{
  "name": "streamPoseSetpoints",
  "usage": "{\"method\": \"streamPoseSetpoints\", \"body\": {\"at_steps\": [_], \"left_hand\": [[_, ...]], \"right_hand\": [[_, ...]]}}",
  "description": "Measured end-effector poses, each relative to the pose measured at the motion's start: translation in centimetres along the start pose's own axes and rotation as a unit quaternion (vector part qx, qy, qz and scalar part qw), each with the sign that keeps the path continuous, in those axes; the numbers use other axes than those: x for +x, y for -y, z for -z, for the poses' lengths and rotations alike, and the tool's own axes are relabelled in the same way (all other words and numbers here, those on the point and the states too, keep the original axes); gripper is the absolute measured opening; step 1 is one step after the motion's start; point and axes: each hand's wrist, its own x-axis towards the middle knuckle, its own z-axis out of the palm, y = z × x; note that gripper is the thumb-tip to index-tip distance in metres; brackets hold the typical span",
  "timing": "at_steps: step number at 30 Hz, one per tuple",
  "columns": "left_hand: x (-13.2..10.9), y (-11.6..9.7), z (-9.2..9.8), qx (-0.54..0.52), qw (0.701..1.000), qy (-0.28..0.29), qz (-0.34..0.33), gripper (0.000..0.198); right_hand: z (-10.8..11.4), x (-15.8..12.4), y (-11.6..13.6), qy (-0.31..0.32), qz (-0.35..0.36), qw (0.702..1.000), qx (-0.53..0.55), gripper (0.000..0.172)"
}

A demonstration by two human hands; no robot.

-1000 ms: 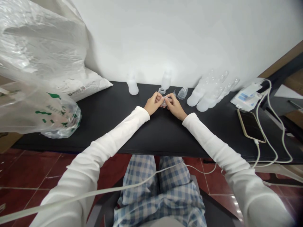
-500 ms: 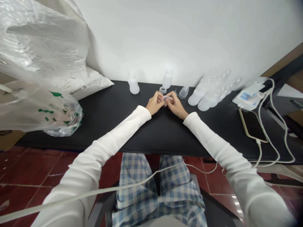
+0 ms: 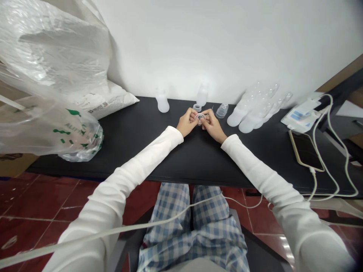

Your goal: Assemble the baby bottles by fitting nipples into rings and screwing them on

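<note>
Both my hands meet over the black table, fingers pinched on a small clear round bottle part with a ring-like rim (image 3: 200,117). My left hand (image 3: 187,122) grips its left edge, and my right hand (image 3: 213,126) grips the right. Whether it is a nipple or a ring cannot be made out. Just behind my fingers lies a translucent screw collar (image 3: 197,107), in front of a frosted baby bottle (image 3: 203,94) by the wall. To the right sits a clear dome cap (image 3: 222,110). A thin pointed item beside it is partly hidden by my right hand.
Another frosted bottle (image 3: 162,102) stands on the left. Several bottles with clear caps (image 3: 249,113) are grouped at the right. Beyond them are a white box (image 3: 301,115), a phone (image 3: 306,150) and white cables. Large plastic bags (image 3: 76,132) cover the left end of the black table (image 3: 195,162).
The view has shifted slightly, so things appear a little further right. The round part now shows its ring face more fully between my fingers; both hands keep their hold.
</note>
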Motion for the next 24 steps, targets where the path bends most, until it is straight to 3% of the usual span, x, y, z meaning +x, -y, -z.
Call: {"method": "streamPoseSetpoints", "body": {"at_steps": [7, 16, 24], "left_hand": [[0.4, 0.8, -0.1, -0.097, 0.995, 0.019, 0.033, 0.029], [-0.2, -0.2, -0.1, -0.044, 0.999, 0.025, 0.015, 0.031], [-0.5, -1.0, -0.1, -0.063, 0.998, 0.012, 0.024, 0.028]], "right_hand": [[-0.2, -0.1, 0.4, -0.013, -0.009, 1.0, 0.009, 0.052], [-0.4, -0.1, 0.3, -0.03, -0.001, 1.0, 0.006, 0.046], [-0.2, -0.1, 0.9, -0.024, -0.009, 1.0, 0.012, 0.044]]}}
